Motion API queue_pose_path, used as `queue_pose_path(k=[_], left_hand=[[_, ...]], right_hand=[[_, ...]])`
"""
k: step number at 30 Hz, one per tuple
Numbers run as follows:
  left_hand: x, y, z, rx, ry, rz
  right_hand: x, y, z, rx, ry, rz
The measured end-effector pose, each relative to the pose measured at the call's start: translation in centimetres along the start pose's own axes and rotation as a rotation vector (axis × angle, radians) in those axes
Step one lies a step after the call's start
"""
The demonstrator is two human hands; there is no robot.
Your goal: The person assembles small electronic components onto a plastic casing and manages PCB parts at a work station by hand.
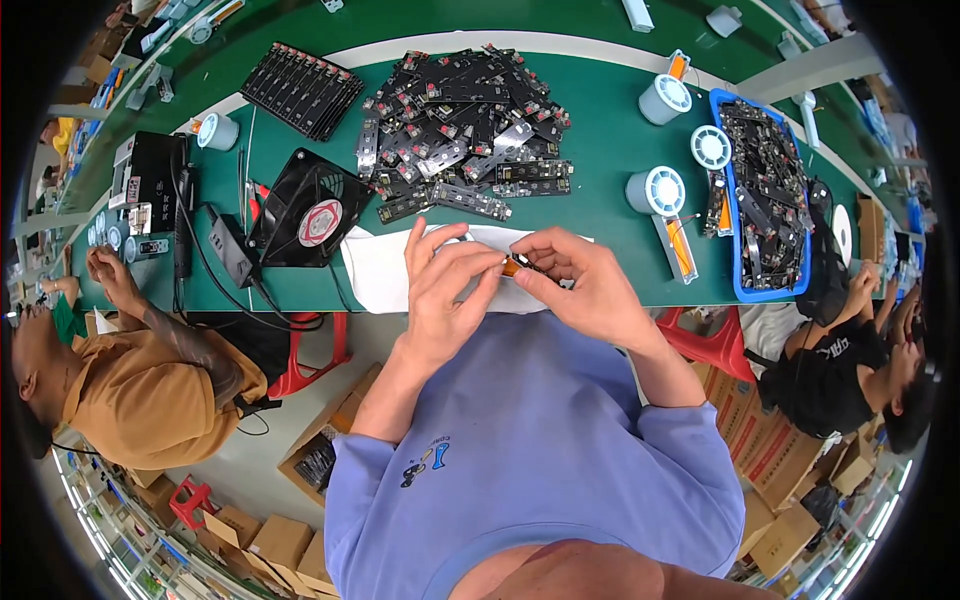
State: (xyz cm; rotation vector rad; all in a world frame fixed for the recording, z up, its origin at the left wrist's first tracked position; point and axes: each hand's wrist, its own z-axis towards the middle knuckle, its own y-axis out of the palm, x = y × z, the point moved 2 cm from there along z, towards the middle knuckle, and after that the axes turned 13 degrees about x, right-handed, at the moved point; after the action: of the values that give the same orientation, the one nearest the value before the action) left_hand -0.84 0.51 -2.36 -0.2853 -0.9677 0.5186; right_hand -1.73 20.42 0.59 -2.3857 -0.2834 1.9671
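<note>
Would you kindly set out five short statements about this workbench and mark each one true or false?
1. The left hand and right hand come together at a small orange-and-black part. True.
2. The blue basket stands at the left end of the table. False: it is toward the right end.
3. The square black fan lies left of the heap of boards. True.
4. The white cloth covers the heap. False: it lies beneath the hands.
5. The basket holds dark boards. True.
</note>
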Motion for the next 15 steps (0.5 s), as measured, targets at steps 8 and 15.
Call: queue_pose_path(k=[8,15], left_hand=[[0.40,0.13,0.00,-0.001,0.056,0.060],[0.61,0.13,0.10,0.023,0.085,0.075]], right_hand=[[0.78,0.23,-0.16,-0.001,0.130,0.136],[0.80,0.24,-0.14,0.017,0.115,0.062]])
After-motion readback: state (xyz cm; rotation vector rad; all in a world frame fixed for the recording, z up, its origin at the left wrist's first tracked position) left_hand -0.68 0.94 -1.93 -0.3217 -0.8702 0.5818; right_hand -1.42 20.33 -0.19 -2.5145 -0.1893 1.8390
